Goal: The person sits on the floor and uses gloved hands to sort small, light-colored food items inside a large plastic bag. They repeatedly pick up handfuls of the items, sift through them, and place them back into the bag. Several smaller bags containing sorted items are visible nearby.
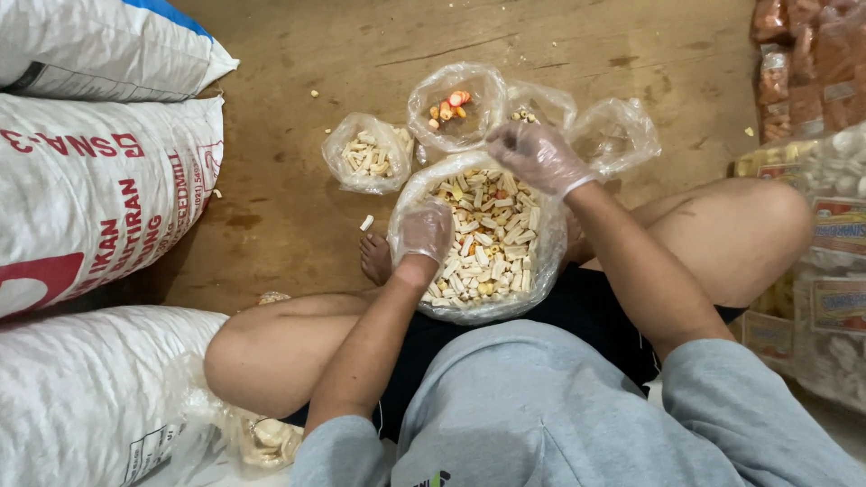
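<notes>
I sit cross-legged on a wooden floor with a large clear plastic bag [541, 271] of mixed pale, stick-shaped snack pieces [492, 239] between my legs. My left hand [424, 233], in a thin clear glove, rests curled at the bag's left rim among the pieces. My right hand [539, 155], also gloved, hovers over the bag's far rim with fingers curled; whether it holds a piece is hidden. Beyond it stand three small open bags: one with white pieces [367, 155], one with orange and red pieces [451, 106], one with a few pale pieces [528, 113].
Big white woven sacks [99, 189] are stacked at my left. Packets of packaged snacks [825, 180] pile up at the right. Another empty-looking clear bag [618, 135] sits at the far right of the small bags. Loose pieces [366, 222] lie scattered on the floor.
</notes>
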